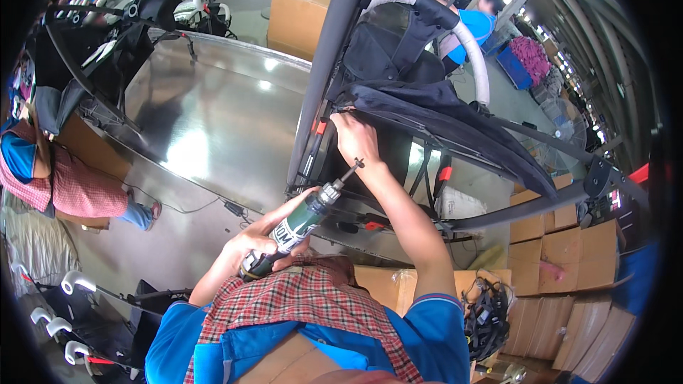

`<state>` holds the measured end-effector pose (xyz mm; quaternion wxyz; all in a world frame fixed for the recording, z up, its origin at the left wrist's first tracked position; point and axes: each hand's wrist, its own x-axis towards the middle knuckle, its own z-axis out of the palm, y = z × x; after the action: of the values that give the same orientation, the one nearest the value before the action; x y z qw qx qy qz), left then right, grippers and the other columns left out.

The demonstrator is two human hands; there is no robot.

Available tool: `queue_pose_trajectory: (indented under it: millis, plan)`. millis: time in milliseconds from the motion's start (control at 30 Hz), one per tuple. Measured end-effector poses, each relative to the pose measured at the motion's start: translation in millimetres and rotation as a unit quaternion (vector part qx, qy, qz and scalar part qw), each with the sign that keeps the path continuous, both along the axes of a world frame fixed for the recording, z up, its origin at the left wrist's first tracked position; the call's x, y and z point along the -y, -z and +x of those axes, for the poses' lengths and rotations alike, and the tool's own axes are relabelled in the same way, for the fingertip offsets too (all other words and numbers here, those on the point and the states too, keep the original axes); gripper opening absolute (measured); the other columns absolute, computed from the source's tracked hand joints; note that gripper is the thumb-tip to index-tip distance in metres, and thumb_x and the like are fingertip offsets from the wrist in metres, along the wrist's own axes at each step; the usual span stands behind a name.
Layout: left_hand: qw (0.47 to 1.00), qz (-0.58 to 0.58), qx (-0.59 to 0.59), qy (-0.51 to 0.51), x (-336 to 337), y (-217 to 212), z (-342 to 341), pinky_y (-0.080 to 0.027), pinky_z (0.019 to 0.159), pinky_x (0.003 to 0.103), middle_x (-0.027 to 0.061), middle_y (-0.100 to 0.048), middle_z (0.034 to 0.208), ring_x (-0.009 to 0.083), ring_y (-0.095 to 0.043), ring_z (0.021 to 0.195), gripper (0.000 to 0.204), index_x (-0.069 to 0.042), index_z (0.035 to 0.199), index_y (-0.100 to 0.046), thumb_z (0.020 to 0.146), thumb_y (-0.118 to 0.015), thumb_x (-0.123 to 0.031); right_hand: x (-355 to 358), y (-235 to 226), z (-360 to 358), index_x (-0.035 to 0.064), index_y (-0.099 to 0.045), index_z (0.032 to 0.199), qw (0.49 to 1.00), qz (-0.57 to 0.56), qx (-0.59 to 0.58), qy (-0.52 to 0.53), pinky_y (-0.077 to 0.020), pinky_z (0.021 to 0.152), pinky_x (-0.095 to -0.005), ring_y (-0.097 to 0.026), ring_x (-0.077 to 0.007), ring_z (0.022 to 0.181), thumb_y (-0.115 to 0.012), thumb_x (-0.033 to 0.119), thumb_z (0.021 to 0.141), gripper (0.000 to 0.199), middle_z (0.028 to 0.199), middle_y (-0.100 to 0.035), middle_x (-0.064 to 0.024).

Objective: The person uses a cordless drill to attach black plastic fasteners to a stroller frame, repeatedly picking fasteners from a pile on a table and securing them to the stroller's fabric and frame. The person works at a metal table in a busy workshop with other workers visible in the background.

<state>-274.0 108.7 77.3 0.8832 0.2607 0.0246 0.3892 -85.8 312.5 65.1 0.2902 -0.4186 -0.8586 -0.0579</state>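
Note:
My left hand [257, 239] is wrapped round a green and black electric screwdriver [297, 223], held in front of my chest. Its thin bit points up and to the right, with a small dark screw-like piece [358, 163] at the tip, close to my right wrist. A stroller with a dark grey tube frame [324, 64] and black fabric seat [373, 53] stands before me. Reaching into it, my right hand [358, 141] has its fingers curled against the inner side of the frame, above a red-orange part [321, 128]. What those fingertips grip is hidden.
The stroller rests on a shiny metal table [213, 114]. Another stroller [92, 64] stands on its left end, with a person in a checked apron [78, 178] beside it. Cardboard boxes [558, 259] are stacked at the right. Across the table stands a person in blue [475, 28].

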Motion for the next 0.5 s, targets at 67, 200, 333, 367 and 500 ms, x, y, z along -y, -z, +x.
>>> queue_pose_trajectory:
  millis: [67,200,333,367,500]
  plan:
    - [1.000,-0.016,0.012,-0.010,-0.3,4.9,4.7,-0.047,0.046,0.026,0.0154,-0.053,0.082,0.0178,-0.056,0.052,0.114,-0.020,0.155,-0.004,0.070,-0.079,-0.017,0.5,-3.5,5.1,0.0072,-0.064,0.097,0.997,-0.013,-0.071,-0.036,-0.0545,0.066,-0.0431,-0.066,-0.0366,0.079,-0.058,0.014,0.089,0.012,0.088,-0.068,-0.0150]
    - [0.999,-0.021,-0.004,-0.038,1.1,3.5,14.9,-0.047,0.047,0.025,0.0144,-0.053,0.081,0.0170,-0.057,0.052,0.112,-0.020,0.155,-0.003,0.073,-0.079,-0.018,-4.3,-2.9,-4.4,0.0054,-0.066,0.090,0.983,-0.018,-0.173,-0.055,-0.0515,0.060,-0.0380,-0.066,-0.0324,0.068,-0.072,0.017,0.083,0.014,0.080,-0.067,-0.0148]
    - [0.997,0.001,-0.041,-0.063,-4.3,-1.0,25.2,-0.047,0.047,0.024,0.0117,-0.053,0.080,0.0142,-0.056,0.052,0.110,-0.018,0.155,-0.004,0.074,-0.079,-0.021,-8.9,17.8,-5.9,0.0030,-0.059,0.085,0.968,0.022,-0.243,-0.053,-0.0512,0.057,-0.0373,-0.067,-0.0298,0.065,-0.071,0.008,0.082,0.013,0.074,-0.066,-0.0138]
    - [0.996,0.001,-0.053,-0.077,-2.8,-0.1,26.4,-0.047,0.047,0.024,0.0115,-0.053,0.080,0.0140,-0.056,0.052,0.109,-0.018,0.155,-0.004,0.075,-0.078,-0.021,-2.4,20.1,-4.9,0.0029,-0.058,0.087,0.966,-0.025,-0.256,-0.023,-0.0516,0.057,-0.0388,-0.067,-0.0310,0.065,-0.071,0.009,0.083,0.015,0.074,-0.067,-0.0142]
    - [0.983,0.024,-0.122,-0.135,-7.1,-4.0,34.1,-0.046,0.049,0.024,0.0106,-0.054,0.080,0.0135,-0.056,0.055,0.108,-0.018,0.155,-0.006,0.075,-0.078,-0.025,-8.0,18.2,0.3,0.0054,-0.062,0.085,0.982,-0.087,-0.157,0.052,-0.0515,0.060,-0.0458,-0.066,-0.0381,0.067,-0.064,0.028,0.089,0.023,0.070,-0.067,-0.0158]
